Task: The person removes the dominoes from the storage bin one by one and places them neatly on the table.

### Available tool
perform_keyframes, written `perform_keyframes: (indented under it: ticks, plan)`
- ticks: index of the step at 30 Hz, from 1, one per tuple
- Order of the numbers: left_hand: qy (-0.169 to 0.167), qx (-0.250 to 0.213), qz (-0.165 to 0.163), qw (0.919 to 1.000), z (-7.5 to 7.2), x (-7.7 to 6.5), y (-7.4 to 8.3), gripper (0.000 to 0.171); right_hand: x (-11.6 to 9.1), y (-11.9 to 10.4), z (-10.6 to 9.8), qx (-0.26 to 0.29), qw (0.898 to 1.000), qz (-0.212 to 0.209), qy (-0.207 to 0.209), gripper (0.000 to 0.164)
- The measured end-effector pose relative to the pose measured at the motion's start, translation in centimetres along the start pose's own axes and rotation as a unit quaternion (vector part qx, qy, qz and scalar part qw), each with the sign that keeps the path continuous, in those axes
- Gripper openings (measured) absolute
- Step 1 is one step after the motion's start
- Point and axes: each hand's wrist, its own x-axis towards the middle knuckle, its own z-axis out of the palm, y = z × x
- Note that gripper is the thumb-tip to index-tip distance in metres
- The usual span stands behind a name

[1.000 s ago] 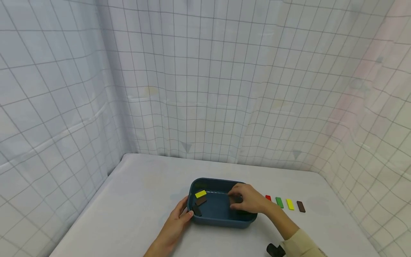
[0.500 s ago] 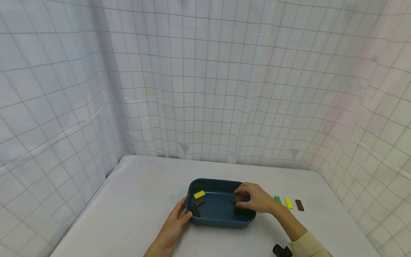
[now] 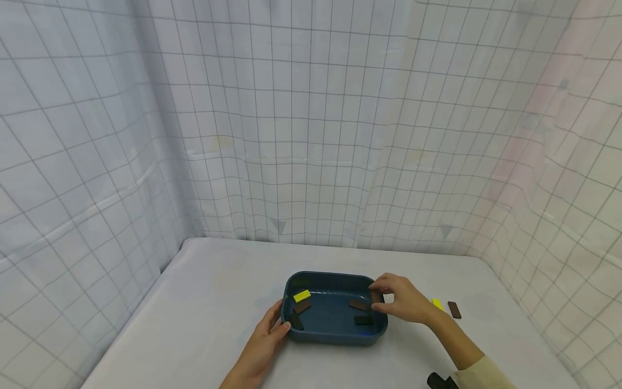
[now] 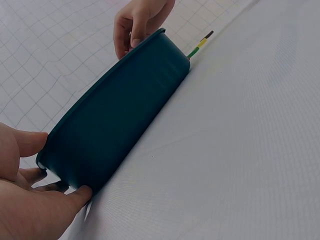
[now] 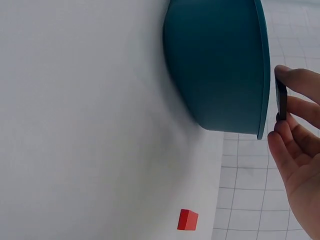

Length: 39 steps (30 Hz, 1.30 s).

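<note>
A dark blue rectangular basin (image 3: 328, 337) stands on the white table. My left hand (image 3: 262, 340) grips its left end, thumb at the rim and fingers below it in the left wrist view. My right hand (image 3: 405, 300) pinches a flat dark brown block (image 5: 281, 97) on edge just over the right rim. Inside the basin, a yellow block (image 3: 302, 295), a brown block (image 3: 302, 306) and a black block (image 3: 296, 321) lie at the left. Another brown block (image 3: 358, 304) and a black block (image 3: 363, 320) lie at the right, with something blue beside the near wall.
Right of the basin, a yellow block (image 3: 437, 303) and a brown block (image 3: 454, 309) lie on the table. A green block (image 4: 193, 52) and a red block (image 5: 187, 220) show only in the wrist views. White gridded curtains (image 3: 291, 135) surround the table.
My right hand has moved right, from inside the basin to its right rim, with a brown block pinched. Blocks in the basin's right half are uncovered. My left hand stays at the left end.
</note>
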Motion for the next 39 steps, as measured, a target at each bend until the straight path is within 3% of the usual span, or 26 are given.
perform_keyframes:
  ticks: [10, 17, 26, 39]
  plan:
    - [0.008, 0.001, -0.012, 0.9999, 0.1, 0.1, 0.2, 0.068, -1.8, 0.9, -1.0, -0.013, 0.999, 0.011, 0.030, 0.034]
    - [0.008, 0.003, -0.011, 0.9999, 0.2, 0.2, 0.1, 0.067, -3.5, 1.5, -1.2, 0.025, 0.998, 0.048, 0.023, 0.036]
    - [0.003, 0.001, -0.007, 1.0000, 0.1, 0.1, 0.0, 0.067, -5.1, 2.3, -0.9, 0.049, 0.997, 0.062, 0.020, 0.037]
    - [0.001, -0.003, 0.003, 1.0000, 0.0, 0.0, 0.1, 0.066, -6.6, 3.8, -0.1, 0.025, 0.996, 0.086, 0.007, 0.034]
